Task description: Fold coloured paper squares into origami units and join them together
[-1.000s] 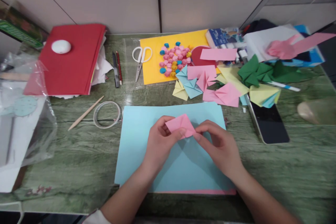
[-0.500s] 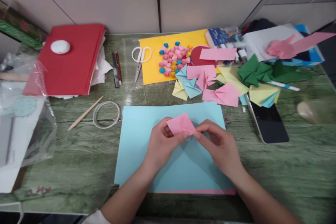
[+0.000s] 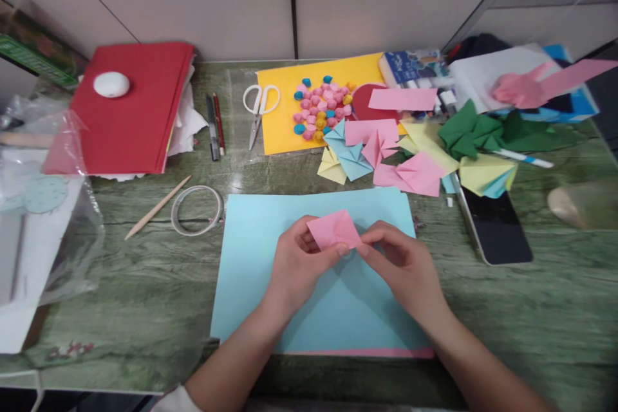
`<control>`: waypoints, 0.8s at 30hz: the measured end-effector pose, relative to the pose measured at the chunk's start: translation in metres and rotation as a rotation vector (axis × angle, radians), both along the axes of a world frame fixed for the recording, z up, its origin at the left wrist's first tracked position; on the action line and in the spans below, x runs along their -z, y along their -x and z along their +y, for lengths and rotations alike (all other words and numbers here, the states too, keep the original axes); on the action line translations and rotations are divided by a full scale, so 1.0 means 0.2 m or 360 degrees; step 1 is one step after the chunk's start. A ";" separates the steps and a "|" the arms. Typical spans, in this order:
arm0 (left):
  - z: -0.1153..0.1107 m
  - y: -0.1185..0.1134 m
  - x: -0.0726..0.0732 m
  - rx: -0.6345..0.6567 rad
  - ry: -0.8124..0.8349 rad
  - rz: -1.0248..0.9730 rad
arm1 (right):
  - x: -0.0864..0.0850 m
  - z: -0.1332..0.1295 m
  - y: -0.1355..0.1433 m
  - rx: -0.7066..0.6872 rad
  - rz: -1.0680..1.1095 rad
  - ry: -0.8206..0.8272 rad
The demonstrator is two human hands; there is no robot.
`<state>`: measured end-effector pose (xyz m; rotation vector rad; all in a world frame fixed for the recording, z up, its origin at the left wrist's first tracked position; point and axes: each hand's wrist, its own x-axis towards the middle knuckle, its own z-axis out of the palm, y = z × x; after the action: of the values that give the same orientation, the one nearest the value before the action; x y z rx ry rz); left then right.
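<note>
A small folded pink paper [image 3: 333, 229] is held above a stack of light blue sheets [image 3: 261, 225]. My left hand [image 3: 304, 261] grips its lower left part, the thumb on top and the fingers partly hidden under it. At the paper's right corner, my right hand [image 3: 403, 261] pinches the edge between thumb and forefinger. Creases run across the face of the paper. A pink sheet edge shows beneath the near side of the blue stack.
Folded paper pieces [image 3: 410, 174], a phone [image 3: 497, 225] and green paper [image 3: 470, 132] lie at the right. Scissors [image 3: 258, 112] and small rolled pieces on yellow paper [image 3: 280, 125] are behind. Left are a tape roll [image 3: 197, 232], a wooden stick [image 3: 157, 208] and red folders [image 3: 140, 135].
</note>
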<state>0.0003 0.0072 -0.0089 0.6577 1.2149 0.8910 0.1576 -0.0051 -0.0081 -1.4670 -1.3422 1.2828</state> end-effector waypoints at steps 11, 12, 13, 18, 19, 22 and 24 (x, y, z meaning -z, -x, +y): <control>0.00 0.00 -0.01 0.0044 -0.0031 -0.0026 | -0.02 0.00 0.00 -0.0021 -0.0004 0.0021; 0.00 0.00 -0.01 0.0042 -0.0038 -0.0043 | -0.02 0.01 0.01 -0.0014 -0.0019 0.0016; 0.00 0.00 -0.01 0.0044 -0.0043 -0.0059 | -0.02 0.00 0.01 -0.0009 -0.0034 0.0011; 0.00 0.00 0.00 0.0038 -0.0038 -0.0105 | -0.01 0.00 0.01 -0.0018 -0.0065 -0.0014; 0.00 0.00 0.00 0.0027 -0.0045 -0.0109 | 0.00 0.00 0.01 -0.0022 -0.0068 -0.0018; 0.00 0.00 0.01 -0.0011 -0.0065 -0.0111 | 0.00 0.00 0.01 -0.0030 -0.0072 -0.0026; 0.00 0.01 0.01 -0.0046 -0.0071 -0.0098 | -0.01 0.00 0.01 -0.0033 -0.0069 -0.0030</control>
<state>-0.0011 0.0069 -0.0109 0.6453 1.1548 0.9582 0.1556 -0.0052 -0.0070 -1.4792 -1.3973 1.2547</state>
